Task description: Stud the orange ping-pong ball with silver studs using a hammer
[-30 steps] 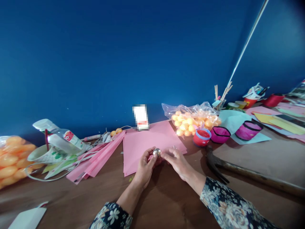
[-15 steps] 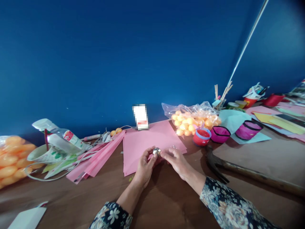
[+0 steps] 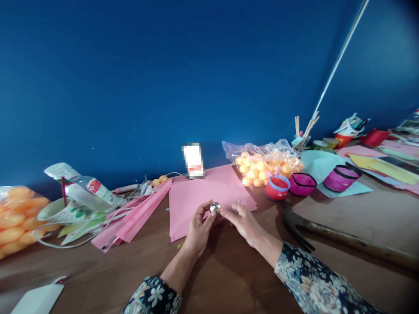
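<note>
A small shiny silver ball [image 3: 215, 207] sits between the thumb and fingers of my left hand [image 3: 199, 224], which is closed on it over the near edge of the pink paper sheets [image 3: 209, 187]. From the right, the thumb of my right hand [image 3: 244, 220] reaches the ball's side or stops just short of it; I cannot tell which. That hand's fingers are curled together, with a tiny clear or silvery glint at their upper edge. What they hold, if anything, is too small to name.
A claw hammer [image 3: 327, 231] lies right of my right hand. Beyond it stand magenta fabric cups [image 3: 303, 184], a red container [image 3: 277, 188] and a bag of orange balls [image 3: 258, 168]. Pink paper strips [image 3: 137, 220], a tilted plastic bottle [image 3: 93, 187] and another bag of balls [image 3: 16, 218] lie left.
The silver ball seems slightly turned in the fingers, its surface now looking smoother and rounder. Both hands stay in nearly the same place.
</note>
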Motion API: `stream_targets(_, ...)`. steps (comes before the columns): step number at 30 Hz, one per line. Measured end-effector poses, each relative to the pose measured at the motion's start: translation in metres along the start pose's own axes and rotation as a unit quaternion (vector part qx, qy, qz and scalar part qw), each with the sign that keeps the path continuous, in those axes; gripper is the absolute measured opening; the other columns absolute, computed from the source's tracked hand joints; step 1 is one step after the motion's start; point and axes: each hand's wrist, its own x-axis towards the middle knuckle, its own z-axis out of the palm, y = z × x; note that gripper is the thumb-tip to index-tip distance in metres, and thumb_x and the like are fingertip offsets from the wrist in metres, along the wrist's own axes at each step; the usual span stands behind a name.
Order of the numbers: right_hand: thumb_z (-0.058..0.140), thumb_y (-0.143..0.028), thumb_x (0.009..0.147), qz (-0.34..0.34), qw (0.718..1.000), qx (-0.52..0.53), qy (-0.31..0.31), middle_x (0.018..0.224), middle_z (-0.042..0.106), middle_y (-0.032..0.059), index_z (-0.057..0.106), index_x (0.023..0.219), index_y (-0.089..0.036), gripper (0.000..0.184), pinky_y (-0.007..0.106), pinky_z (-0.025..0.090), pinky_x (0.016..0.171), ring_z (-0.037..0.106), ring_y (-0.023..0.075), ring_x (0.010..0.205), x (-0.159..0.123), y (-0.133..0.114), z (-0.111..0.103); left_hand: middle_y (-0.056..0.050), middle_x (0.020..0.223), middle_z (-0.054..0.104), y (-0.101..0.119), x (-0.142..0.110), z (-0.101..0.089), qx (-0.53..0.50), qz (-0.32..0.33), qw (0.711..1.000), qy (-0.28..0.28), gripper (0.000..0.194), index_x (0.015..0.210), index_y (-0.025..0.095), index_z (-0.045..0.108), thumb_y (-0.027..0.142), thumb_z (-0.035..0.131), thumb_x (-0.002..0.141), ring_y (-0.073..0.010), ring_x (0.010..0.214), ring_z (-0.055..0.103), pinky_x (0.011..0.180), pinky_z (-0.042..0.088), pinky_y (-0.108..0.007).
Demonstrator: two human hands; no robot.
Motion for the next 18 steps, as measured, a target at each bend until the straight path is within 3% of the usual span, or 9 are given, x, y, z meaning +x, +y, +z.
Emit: stream_targets(18, 0.059, -0.04, 0.075, 0.004, 1.0, 0.004, -0.004, 0.065, 0.063, 0.0001, 0.065, 0.074, -0.015, 0.026, 0.023, 0.037, 0.051, 0.051, 0.0117, 0.056, -0.0003, -0.0012, 0.0004, -0.008, 0.113, 0.059, -0.001, 0.0001, -0.0009, 0.027, 0.005, 0.999, 0.027, 0.04, 0.108, 0.019, 0.055, 0.027, 0.066, 0.07, -0.0187, 0.095, 0.06, 0.089, 0.045, -0.038)
